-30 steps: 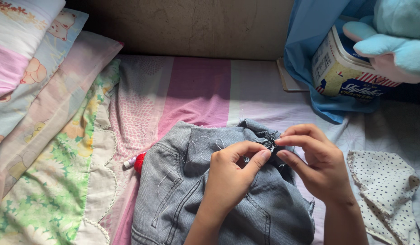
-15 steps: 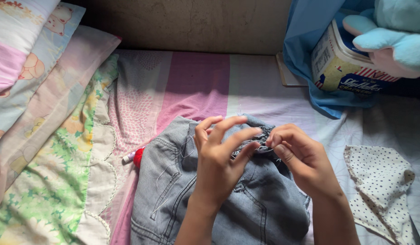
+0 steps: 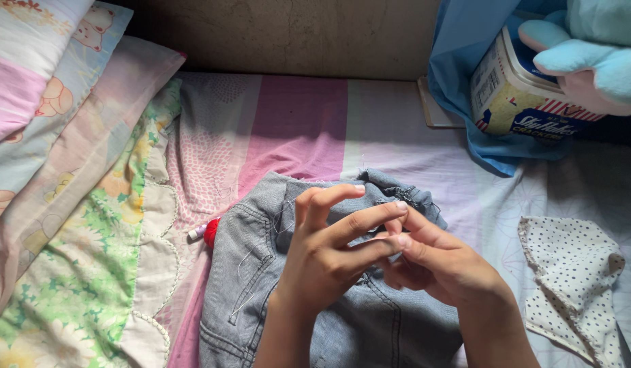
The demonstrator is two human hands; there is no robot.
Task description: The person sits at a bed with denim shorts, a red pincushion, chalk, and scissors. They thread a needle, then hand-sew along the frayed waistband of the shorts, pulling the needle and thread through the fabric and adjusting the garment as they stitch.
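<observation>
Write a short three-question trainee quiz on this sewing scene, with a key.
1. True or false: both hands meet over the grey denim garment.
2. What lies right of the right hand on the bed? A) a dotted white cloth B) a pair of shoes C) a book
3. Fill in: the small spool beside the denim is ____ in colour.

Key:
1. True: the left hand and right hand touch fingertips above it.
2. A: the dotted white cloth.
3. Red.

The striped bed sheet (image 3: 295, 129) carries grey jeans (image 3: 370, 327), a dotted cloth (image 3: 567, 266) and a tin (image 3: 520, 95).
</observation>
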